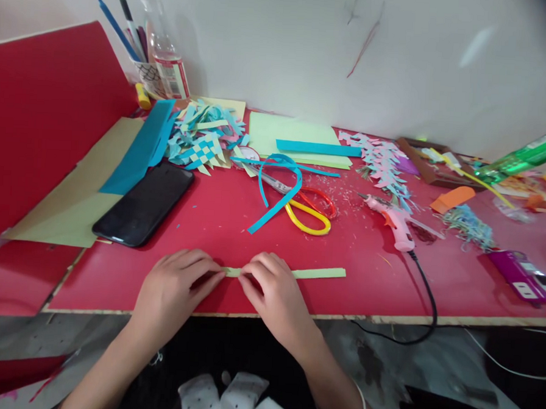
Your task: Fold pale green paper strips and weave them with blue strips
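Observation:
A narrow pale-green paper strip (319, 273) lies across the front of the red table. My left hand (177, 285) pinches it near its left end, thumb and fingertips pressed together. Close beside, my right hand (275, 296) pinches the same strip, leaving a short stretch showing between the hands. The longer part runs out to the right beyond my right hand. Behind the hands are scissors (306, 218) with one yellow and one red handle. A curled blue paper strip (275, 211) lies over them.
A black phone (143, 204) and blue paper (136, 154) lie left. Behind are a pile of cut paper pieces (206, 134), green sheets (295, 129) and a clear bottle (166, 58). On the right are a pink glue gun (395, 226) with a cord, a green bottle (527, 154) and a purple box (520, 278).

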`<state>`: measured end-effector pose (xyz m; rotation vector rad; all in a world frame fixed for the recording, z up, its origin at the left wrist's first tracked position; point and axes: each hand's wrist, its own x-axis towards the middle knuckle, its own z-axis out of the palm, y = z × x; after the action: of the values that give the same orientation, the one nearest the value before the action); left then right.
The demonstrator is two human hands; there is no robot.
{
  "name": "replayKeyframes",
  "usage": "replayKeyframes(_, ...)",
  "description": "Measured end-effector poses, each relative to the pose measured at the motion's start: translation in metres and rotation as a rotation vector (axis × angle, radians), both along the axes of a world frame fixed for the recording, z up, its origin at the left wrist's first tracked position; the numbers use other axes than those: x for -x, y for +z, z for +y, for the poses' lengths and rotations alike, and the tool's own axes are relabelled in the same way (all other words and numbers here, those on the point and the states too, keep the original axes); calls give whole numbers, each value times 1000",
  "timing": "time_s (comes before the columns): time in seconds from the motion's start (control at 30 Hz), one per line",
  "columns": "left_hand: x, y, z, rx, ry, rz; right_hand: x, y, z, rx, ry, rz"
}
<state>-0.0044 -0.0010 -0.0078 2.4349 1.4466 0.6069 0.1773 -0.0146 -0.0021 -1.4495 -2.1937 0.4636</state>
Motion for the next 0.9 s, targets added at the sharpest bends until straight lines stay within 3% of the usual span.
replayKeyframes(0.6,45,1,0,10,202,70,8,0,6,-28,-105,-137)
replayKeyframes(0.9,55,12,-3,153,294,183,3,-2,5,-37,-121,-117)
